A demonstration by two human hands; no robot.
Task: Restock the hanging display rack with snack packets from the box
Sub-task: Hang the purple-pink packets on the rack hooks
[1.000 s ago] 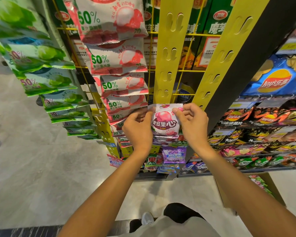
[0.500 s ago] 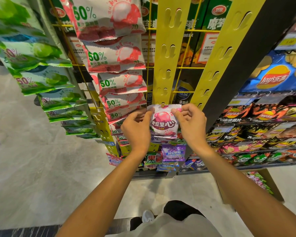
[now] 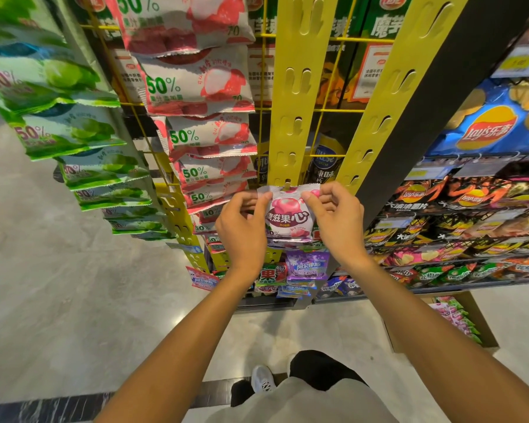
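A small pink-and-white snack packet (image 3: pixel 289 216) is held up against the middle yellow hanging strip (image 3: pixel 293 96), its top edge at a hook tab low on the strip. My left hand (image 3: pixel 242 227) pinches the packet's top left corner. My right hand (image 3: pixel 338 221) pinches its top right corner. The cardboard box (image 3: pixel 483 325) with more pink and green packets stands on the floor at the lower right. Red-and-white 50% packets (image 3: pixel 196 83) fill the strip just to the left, and purple and red packets (image 3: pixel 307 265) hang below the one I hold.
Green 50% packets (image 3: pixel 68 123) hang on a strip at the far left. A second bare yellow strip (image 3: pixel 388 96) slants to the right. Shelves of chip bags (image 3: pixel 486 129) fill the right side. Grey floor (image 3: pixel 58 285) lies to the left; my shoe (image 3: pixel 261 378) is below.
Both hands, still pinching the packet's top corners, have kept it at the low hook of the middle strip; the packet's top edge now sits over the tab.
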